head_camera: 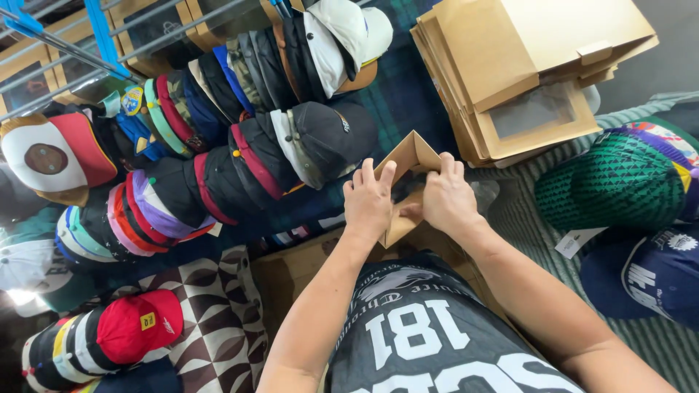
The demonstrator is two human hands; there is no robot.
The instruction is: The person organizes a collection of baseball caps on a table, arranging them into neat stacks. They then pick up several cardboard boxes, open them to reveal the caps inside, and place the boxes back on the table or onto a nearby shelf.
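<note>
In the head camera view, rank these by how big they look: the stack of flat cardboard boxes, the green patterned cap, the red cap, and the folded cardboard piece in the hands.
1. Stack of flat cardboard boxes
2. Green patterned cap
3. Red cap and folded cardboard piece: look alike, and hands hide part of the cardboard, so unranked.

Folded box in both hands: brown kraft cardboard, matt, smooth, sharp creases. Flat box stack at rug's far edge: same matt kraft card, window panel clear glossy plastic film. Caps: woven cloth, matt; white front panels look like foam. Rug: ribbed grey textile, rough. Rack bars, far left corner: grey metal, blue plastic-looking joints. Cushion: patterned fabric, soft matt.
</note>
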